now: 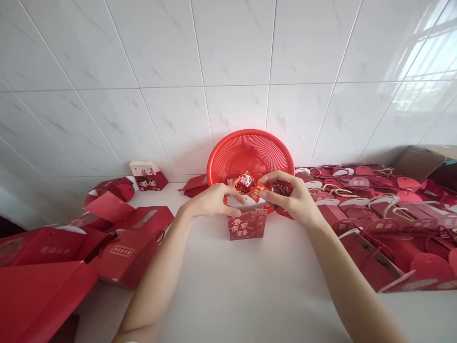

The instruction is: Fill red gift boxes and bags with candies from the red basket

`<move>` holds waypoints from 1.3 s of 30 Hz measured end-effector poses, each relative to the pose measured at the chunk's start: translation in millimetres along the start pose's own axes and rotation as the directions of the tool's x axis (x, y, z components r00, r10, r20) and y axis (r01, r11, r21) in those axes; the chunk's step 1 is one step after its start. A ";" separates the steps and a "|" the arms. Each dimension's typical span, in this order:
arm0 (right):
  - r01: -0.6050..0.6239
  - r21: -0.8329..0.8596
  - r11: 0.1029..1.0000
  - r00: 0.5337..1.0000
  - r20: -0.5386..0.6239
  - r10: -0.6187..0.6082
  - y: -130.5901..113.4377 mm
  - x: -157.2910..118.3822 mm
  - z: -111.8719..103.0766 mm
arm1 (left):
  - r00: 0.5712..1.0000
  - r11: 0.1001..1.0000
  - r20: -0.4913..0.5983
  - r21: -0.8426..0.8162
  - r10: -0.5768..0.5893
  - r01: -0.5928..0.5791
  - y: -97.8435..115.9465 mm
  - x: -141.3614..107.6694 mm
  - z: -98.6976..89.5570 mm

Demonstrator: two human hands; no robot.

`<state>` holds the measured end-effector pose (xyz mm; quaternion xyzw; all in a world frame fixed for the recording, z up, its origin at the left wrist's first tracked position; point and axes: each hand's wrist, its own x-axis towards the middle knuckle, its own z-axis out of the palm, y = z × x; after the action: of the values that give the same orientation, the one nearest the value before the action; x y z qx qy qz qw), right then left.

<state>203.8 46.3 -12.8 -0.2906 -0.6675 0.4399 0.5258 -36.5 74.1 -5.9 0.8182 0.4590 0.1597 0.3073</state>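
Observation:
A red gift box (247, 226) with white characters stands upright on the white table in front of me, its top open and its pale inside showing. My left hand (216, 199) is closed on the box's left rim, thumb and fingers at the opening. Between the thumb and fingers of my right hand (291, 197) is an orange-red candy packet (256, 192) with gold characters, held just over the box's opening. Behind the box, a red plastic basket (250, 135) leans toward the wall, with several shiny wrapped candies (245, 179) at its front. My hands partly hide them.
Red boxes (123, 255) lie loosely to the left, and a small white-and-red box (148, 176) stands by the tiled wall (235, 52). Rows of red boxes with rope handles (360, 200) fill the right side. A brown carton (416, 164) sits at the far right.

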 end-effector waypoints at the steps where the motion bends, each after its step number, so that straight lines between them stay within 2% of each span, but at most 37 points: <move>1: 0.007 -0.034 0.999 1.000 0.000 -0.007 1.0 0.7 0.0 | 1.000 1.000 0.007 -0.017 -0.017 0.017 -2.5 1.7 -0.8; 5: 0.038 -0.126 0.991 0.999 -0.012 -0.040 8.7 3.2 1.5 | 0.996 0.994 0.078 -0.100 -0.045 0.052 -9.4 7.0 -2.7; 11: 0.001 -0.037 0.999 0.997 -0.080 -0.004 27.9 7.1 16.0 | 0.991 0.997 0.128 -0.071 -0.034 0.044 -11.1 7.6 -3.9; 15: -0.007 -0.022 1.000 0.994 -0.110 0.004 26.8 7.3 16.9 | 0.989 0.994 0.144 -0.097 -0.031 0.046 -11.5 7.9 -4.2; 17: 0.011 -0.069 0.998 1.000 -0.025 -0.013 18.6 4.9 11.3 | 0.990 0.995 0.139 -0.088 -0.025 0.038 -11.9 8.7 -4.2; 18: 0.027 -0.114 0.993 0.997 0.081 -0.018 13.4 2.8 8.3 | 0.990 0.996 0.139 -0.080 -0.022 0.033 -12.2 9.2 -4.2; 19: 0.045 -0.171 0.984 0.974 0.227 -0.006 8.3 0.2 6.1 | 0.990 0.997 0.140 -0.069 -0.019 0.029 -12.5 9.6 -4.2; 20: 0.060 -0.242 0.968 0.917 0.397 0.043 3.9 -3.0 5.2 | 0.990 0.998 0.141 -0.056 -0.021 0.029 -12.8 9.9 -4.2; 21: 0.070 -0.330 0.941 0.820 0.556 0.134 0.7 -6.8 6.1 | 0.990 0.998 0.140 -0.045 -0.029 0.035 -13.0 10.0 -4.3; 22: 0.084 -0.435 0.897 0.701 0.665 0.257 -1.0 -11.1 8.9 | 0.990 0.998 0.137 -0.035 -0.037 0.043 -13.1 10.0 -4.3; 23: 0.106 -0.553 0.826 0.588 0.705 0.396 -0.9 -15.7 13.6 | 0.990 0.998 0.135 -0.028 -0.045 0.050 -13.1 9.8 -4.3; 24: 0.134 -0.669 0.731 0.503 0.681 0.532 0.8 -20.5 19.7 | 0.990 0.998 0.134 -0.026 -0.052 0.055 -12.8 9.5 -4.3; 25: 0.159 -0.770 0.618 0.454 0.613 0.647 3.8 -25.4 26.6 | 0.989 0.998 0.134 -0.027 -0.058 0.063 -12.3 9.0 -4.3; 27: 0.190 -0.893 0.408 0.404 0.450 0.796 11.7 -34.5 40.4 | 0.988 0.996 0.139 -0.040 -0.071 0.077 -10.8 8.1 -4.2; 29: 0.206 -0.936 0.285 0.369 0.344 0.863 19.2 -42.2 50.6 | 0.986 0.994 0.147 -0.057 -0.080 0.089 -9.1 7.4 -4.2; 31: 0.220 -0.946 0.239 0.354 0.306 0.884 24.6 -48.1 55.2 | 0.985 0.993 0.153 -0.066 -0.083 0.094 -8.0 7.3 -4.2; 35: 0.259 -0.938 0.231 0.398 0.321 0.860 29.7 -53.4 48.1 | 0.984 0.994 0.153 -0.049 -0.093 0.102 -8.9 8.2 -4.4; 37: 0.255 -0.910 0.328 0.421 0.409 0.809 27.8 -50.8 38.2 | 0.985 0.995 0.151 -0.039 -0.086 0.092 -10.6 8.8 -4.6; 39: 0.195 -0.825 0.530 0.478 0.552 0.683 20.7 -44.1 26.2 | 0.986 0.997 0.152 -0.031 -0.068 0.073 -12.5 9.3 -4.7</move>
<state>189.4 10.6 -52.5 -0.3504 -0.8922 0.2457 -0.1446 -42.3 88.6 -10.7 0.8053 0.4600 0.0947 0.3617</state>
